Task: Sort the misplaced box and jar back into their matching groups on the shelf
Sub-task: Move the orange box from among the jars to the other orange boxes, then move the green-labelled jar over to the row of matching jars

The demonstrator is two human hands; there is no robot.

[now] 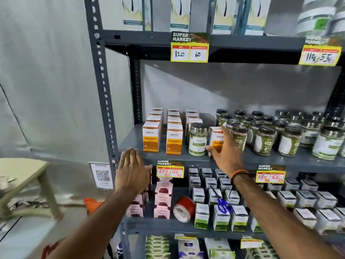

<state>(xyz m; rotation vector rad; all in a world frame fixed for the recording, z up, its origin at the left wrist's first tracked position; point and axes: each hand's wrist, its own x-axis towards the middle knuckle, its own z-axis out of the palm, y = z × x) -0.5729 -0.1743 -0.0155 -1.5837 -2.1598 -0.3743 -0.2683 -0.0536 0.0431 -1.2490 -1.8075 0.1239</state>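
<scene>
On the middle shelf [261,161], orange-and-white turmeric boxes [162,135] stand in rows at the left and green-labelled jars [280,135] with dark lids fill the right. One jar [197,140] stands at the front of the third box row. Just right of it, a single turmeric box [214,136] stands at the jars' edge. My right hand [226,152] wraps this box, thumb at its lower left corner and fingers over its top right. My left hand [131,170] hovers flat in front of the shelf's left front edge, holding nothing.
The grey steel upright [101,81] bounds the shelf on the left. Yellow price tags [170,171] hang on the shelf fronts. The shelf below holds pink boxes [162,197], a red tape roll [183,208], blue scissors [223,204] and white boxes. A table [22,176] stands at left.
</scene>
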